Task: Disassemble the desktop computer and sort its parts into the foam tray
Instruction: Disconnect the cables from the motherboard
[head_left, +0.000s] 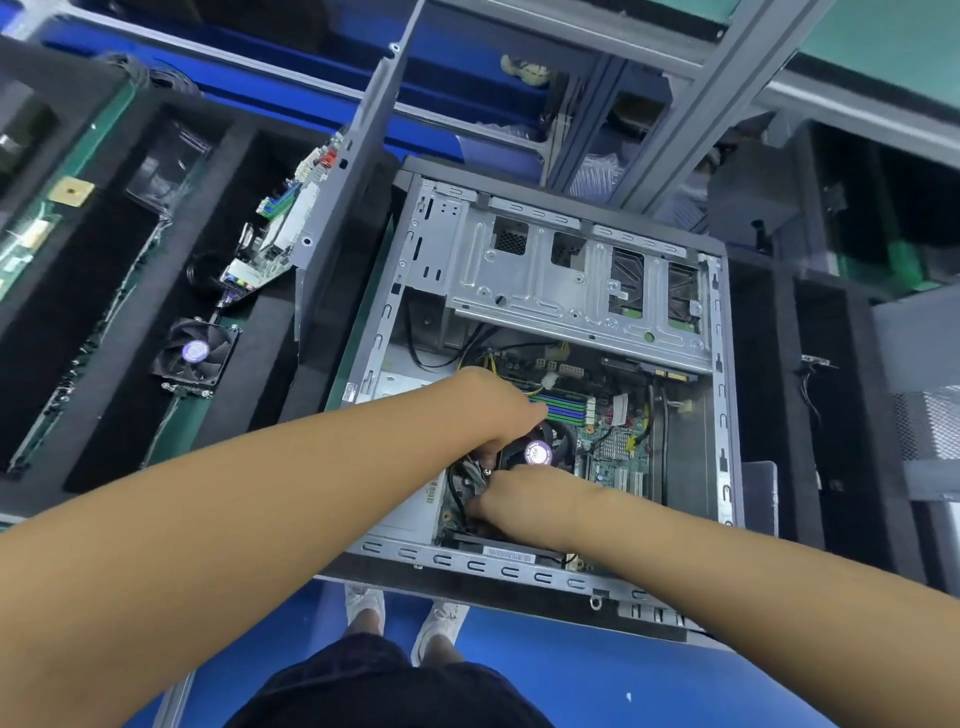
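Observation:
An open desktop case (722, 415) lies on its side in front of me, with its motherboard (613, 447) exposed. A black CPU cooler fan (537, 452) with a purple hub sits on the board. My left hand (493, 410) reaches in from the left, fingers curled over the cooler's left edge. My right hand (519, 501) comes from the right and grips the cooler's near corner beside a screw and black cables (457, 488). The black foam tray (104, 322) lies to the left; it holds another motherboard (275, 234) and a second cooler fan (195, 356).
A silver drive cage (571, 275) spans the far half of the case. A grey side panel (343, 171) stands upright between tray and case. More black foam (831, 395) lies to the right. Grey frame posts (675, 119) rise behind. My shoes (400, 618) stand on blue floor.

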